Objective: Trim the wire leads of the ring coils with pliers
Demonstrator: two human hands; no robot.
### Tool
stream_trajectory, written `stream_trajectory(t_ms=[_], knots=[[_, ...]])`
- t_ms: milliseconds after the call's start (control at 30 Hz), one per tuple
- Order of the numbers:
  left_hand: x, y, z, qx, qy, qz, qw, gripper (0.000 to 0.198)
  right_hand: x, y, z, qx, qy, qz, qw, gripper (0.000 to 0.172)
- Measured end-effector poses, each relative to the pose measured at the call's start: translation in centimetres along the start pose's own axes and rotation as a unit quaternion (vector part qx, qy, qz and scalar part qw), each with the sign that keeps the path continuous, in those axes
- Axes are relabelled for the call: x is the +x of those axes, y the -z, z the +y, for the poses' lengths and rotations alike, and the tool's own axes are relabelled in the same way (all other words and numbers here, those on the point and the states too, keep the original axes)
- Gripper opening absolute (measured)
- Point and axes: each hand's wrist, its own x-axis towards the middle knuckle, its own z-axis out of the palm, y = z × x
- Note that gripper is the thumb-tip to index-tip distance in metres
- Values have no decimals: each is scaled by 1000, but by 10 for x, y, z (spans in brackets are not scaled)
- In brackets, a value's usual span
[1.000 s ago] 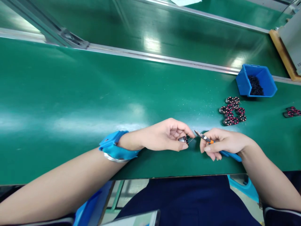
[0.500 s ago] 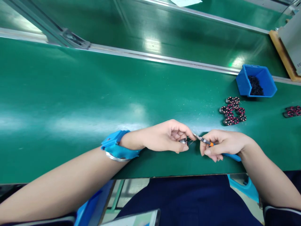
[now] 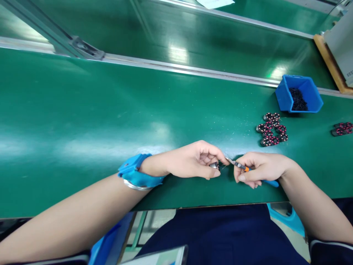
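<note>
Between the thumb and fingers of my left hand (image 3: 197,162) sits a small motor stator (image 3: 214,165), a metal ring with fine wire ends sticking out to the right. My fingers cover part of it. My right hand (image 3: 255,169) is closed around a pair of cutting pliers (image 3: 242,166) with blue and orange handles. The pliers' tip points left and lies close to my left index fingertip, near the wires. Whether the jaws are closed is too small to tell. A blue wrist strap (image 3: 140,171) is on my left wrist.
Several wound stators (image 3: 271,129) stand grouped to the right, with more stators (image 3: 342,129) at the right edge. Behind the group is a blue bin (image 3: 309,94) holding small black pieces. Tiny clippings dot the green table (image 3: 110,110); a metal rail (image 3: 176,68) runs along its back.
Both hands keep nearly the same pose, the left on the stator, the right on the pliers. The pliers' handle ends have shifted slightly inward, and the view has moved a little.
</note>
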Motion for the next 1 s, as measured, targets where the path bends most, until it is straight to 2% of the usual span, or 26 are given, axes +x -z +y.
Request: stream_trajectory(t_ms=[167,267,333,400,467,533,600,667,733,800,867,900,933,1000], knots=[[1,0,-1,9,-3,4,1000,35,-1,-1,0,-12,-2,2,1000,20],[-1,-2,-1,27,-3,11,1000,37,-1,-2,3,-10,7,30,999,20],[-2,-3,-1,47,-26,45,998,40,-1,-2,5,15,33,67,997,23],[-2,0,-3,102,-89,133,982,43,0,-4,7,53,77,114,989,27],[-2,10,-6,206,-158,265,929,47,1,-6,9,79,120,166,976,30],[-3,32,-11,318,-179,387,847,54,4,-10,11,84,156,222,959,30],[-9,63,-18,377,-149,471,784,58,8,-15,13,73,191,274,940,29],[-19,94,-23,384,-96,533,747,58,12,-21,16,47,231,329,914,25],[-29,114,-26,383,-60,587,711,64,17,-27,19,5,272,403,874,18],[-32,116,-27,412,-76,646,638,69,22,-35,22,-38,308,480,820,11],[-25,99,-26,454,-143,669,571,64,27,-43,23,-74,335,535,772,8],[-18,86,-26,469,-184,654,564,58,30,-47,24,-92,342,551,755,8],[-9,71,-26,474,-211,621,588,51,31,-51,25,-113,346,561,743,10],[13,40,-26,480,-204,520,676,48,31,-58,27,-160,344,567,731,16]])
